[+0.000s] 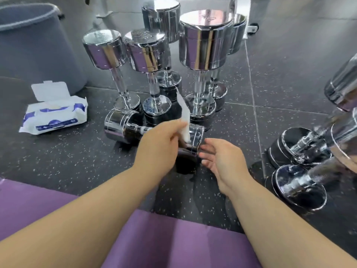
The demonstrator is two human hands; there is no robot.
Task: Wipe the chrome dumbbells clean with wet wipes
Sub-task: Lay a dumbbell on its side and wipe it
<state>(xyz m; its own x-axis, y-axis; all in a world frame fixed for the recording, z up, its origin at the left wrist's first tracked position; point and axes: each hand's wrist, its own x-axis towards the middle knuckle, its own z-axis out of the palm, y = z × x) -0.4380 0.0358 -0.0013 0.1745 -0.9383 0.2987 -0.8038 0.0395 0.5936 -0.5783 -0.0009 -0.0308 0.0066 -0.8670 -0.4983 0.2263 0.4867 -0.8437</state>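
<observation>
You seem mid-task: your left hand [160, 145] pinches a wipe [184, 120] over the dumbbell [119, 128] lying on the floor [77, 161], your right hand [222, 161] beside it with fingers loosely spread, and whether the upright dumbbells [146, 53] are wiped cannot be told.

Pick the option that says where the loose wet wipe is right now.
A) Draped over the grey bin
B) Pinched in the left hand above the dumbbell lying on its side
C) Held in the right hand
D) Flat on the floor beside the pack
B: the left hand pinches the wipe just above the dumbbell that lies on its side, while the right hand is open and holds nothing.
</observation>
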